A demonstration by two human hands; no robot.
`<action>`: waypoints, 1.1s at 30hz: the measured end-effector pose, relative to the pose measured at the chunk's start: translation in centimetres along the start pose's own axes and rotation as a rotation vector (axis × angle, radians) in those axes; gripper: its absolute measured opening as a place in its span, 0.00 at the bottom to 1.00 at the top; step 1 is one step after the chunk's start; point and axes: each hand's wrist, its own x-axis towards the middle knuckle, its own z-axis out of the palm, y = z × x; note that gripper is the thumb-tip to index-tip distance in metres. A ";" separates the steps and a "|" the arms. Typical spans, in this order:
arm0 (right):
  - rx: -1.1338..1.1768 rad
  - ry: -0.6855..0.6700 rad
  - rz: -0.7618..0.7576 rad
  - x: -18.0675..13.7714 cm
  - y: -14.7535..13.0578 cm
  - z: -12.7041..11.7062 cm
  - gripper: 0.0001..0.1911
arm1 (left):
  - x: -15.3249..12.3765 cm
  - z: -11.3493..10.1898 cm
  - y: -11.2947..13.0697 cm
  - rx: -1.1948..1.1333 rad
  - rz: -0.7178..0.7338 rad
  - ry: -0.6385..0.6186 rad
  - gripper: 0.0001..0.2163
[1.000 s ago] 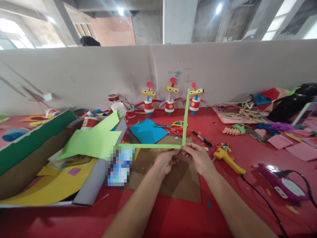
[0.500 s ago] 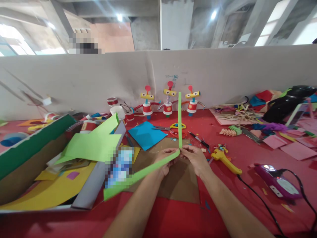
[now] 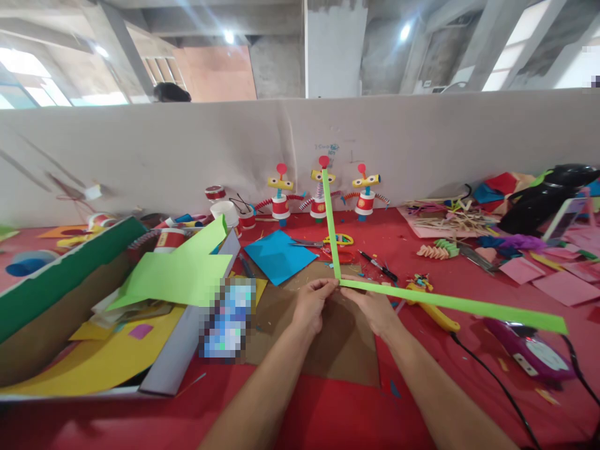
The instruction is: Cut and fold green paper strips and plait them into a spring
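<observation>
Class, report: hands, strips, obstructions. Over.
Left hand pinching green strips at corner. Right hand there too, partly hidden. Strips form an angle; one partly hides glue gun.

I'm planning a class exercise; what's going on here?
A person's left hand and right hand hold narrow green paper at its corner, above a brown board. One length points away, toward three cup figures; the other reaches right, crossing the glue gun in view. I can't tell whether it is one strip or two.
</observation>
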 end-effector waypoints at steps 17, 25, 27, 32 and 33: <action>0.063 0.051 0.032 0.1 0.1 0.0 0.15 | -0.7 0.3 0.6 0.021 0.144 -0.130 0.10; 0.039 0.082 0.056 0.1 -0.4 -0.1 0.16 | -0.7 0.3 0.7 -0.041 0.066 -0.088 0.11; 0.019 0.058 0.042 0.0 -0.5 -0.2 0.15 | -0.9 0.3 1.2 0.009 0.051 -0.123 0.10; 0.025 0.049 0.047 -0.1 -0.4 -0.3 0.14 | -1.1 0.2 1.6 0.057 0.071 -0.121 0.09; 0.034 0.053 0.052 -0.1 -0.4 -0.3 0.14 | -1.0 0.3 1.5 0.040 0.060 -0.124 0.09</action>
